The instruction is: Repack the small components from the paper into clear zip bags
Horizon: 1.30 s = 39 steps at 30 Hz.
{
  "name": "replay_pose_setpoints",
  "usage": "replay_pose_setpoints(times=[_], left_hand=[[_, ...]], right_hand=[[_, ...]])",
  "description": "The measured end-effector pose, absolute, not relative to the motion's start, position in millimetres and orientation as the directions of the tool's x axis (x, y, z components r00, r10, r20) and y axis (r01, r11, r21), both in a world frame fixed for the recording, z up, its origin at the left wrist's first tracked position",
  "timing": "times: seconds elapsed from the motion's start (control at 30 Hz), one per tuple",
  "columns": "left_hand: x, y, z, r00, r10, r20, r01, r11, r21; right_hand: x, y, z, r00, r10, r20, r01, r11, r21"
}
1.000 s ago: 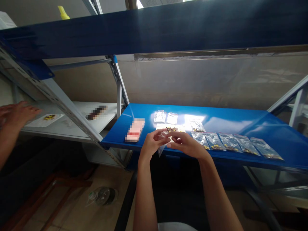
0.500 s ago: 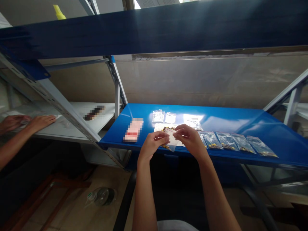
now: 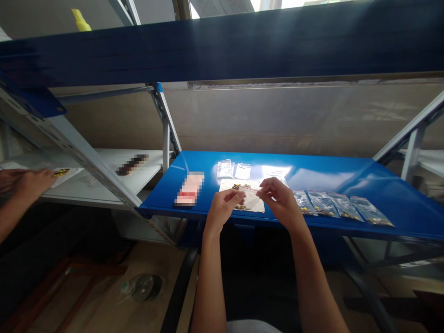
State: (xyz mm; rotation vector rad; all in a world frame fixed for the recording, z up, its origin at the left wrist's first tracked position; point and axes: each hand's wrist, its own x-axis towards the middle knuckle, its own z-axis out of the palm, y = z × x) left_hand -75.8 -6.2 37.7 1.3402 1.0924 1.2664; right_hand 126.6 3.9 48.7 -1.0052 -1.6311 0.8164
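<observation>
A small clear zip bag (image 3: 250, 196) with a reddish strip along its top is stretched between my two hands, above the blue shelf. My left hand (image 3: 224, 208) pinches its left side with thumb and fingers. At its right top corner, my right hand (image 3: 280, 201) grips with thumb and fingertips. I cannot tell whether anything is inside the bag. Beneath it lies a whitish sheet (image 3: 258, 206), partly hidden by my hands. Small dark and yellow pieces (image 3: 237, 186) are heaped on that sheet.
Several bags of such pieces (image 3: 323, 204) lie in a row to the right. Flat clear bags (image 3: 225, 169) lie behind the sheet. A blurred pink-and-red item (image 3: 190, 189) is at left. A co-worker's hands (image 3: 33, 184) are over the white shelf (image 3: 104, 190). A blue beam (image 3: 222, 48) crosses overhead.
My hands have moved slightly apart, and the bag, which hung down at a slant, is now held more level. The co-worker's hands have shifted left, uncovering yellow-and-dark pieces. The view has shifted slightly.
</observation>
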Motion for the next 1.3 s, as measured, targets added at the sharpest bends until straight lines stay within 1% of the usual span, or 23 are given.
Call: replay_pose_setpoints(times=[0.1, 0.27, 0.4, 0.53, 0.7, 0.8, 0.97, 1.03, 1.2, 1.3], left_hand=[[-65, -4, 40, -0.023, 0.986, 0.162, -0.048, -0.163, 0.985], [-57, -6, 45, -0.052, 0.984, 0.173, -0.18, -0.179, 0.967], [-57, -6, 46, -0.087, 0.978, 0.188, -0.203, -0.202, 0.958], [-58, -4, 44, -0.084, 0.98, 0.179, -0.203, -0.193, 0.96], [-54, -7, 49, -0.167, 0.963, 0.214, -0.216, -0.247, 0.945], [-53, -10, 52, -0.165, 0.96, 0.227, -0.203, -0.259, 0.944], [-60, -12, 52, 0.029, 0.979, 0.201, -0.153, -0.194, 0.969], [-63, -12, 50, 0.065, 0.98, 0.19, -0.135, -0.18, 0.974], [-64, -9, 45, 0.07, 0.975, 0.209, -0.07, -0.204, 0.976], [-60, -10, 46, 0.012, 0.969, 0.247, 0.024, -0.247, 0.969]], right_hand=[[127, 2, 52, -0.163, 0.912, 0.377, 0.144, 0.4, -0.905], [126, 1, 54, -0.165, 0.937, 0.307, 0.09, 0.324, -0.942], [121, 2, 51, -0.2, 0.947, 0.25, 0.016, 0.259, -0.966], [114, 3, 49, -0.183, 0.942, 0.28, 0.017, 0.288, -0.958], [111, 1, 51, -0.138, 0.92, 0.366, 0.104, 0.381, -0.919], [113, 0, 52, -0.144, 0.902, 0.407, 0.151, 0.426, -0.892], [118, -2, 56, -0.198, 0.896, 0.398, 0.169, 0.431, -0.886], [119, -3, 58, -0.247, 0.889, 0.386, 0.159, 0.43, -0.889], [117, -8, 62, -0.333, 0.874, 0.353, 0.139, 0.416, -0.899], [113, -8, 60, -0.312, 0.88, 0.357, 0.149, 0.417, -0.897]])
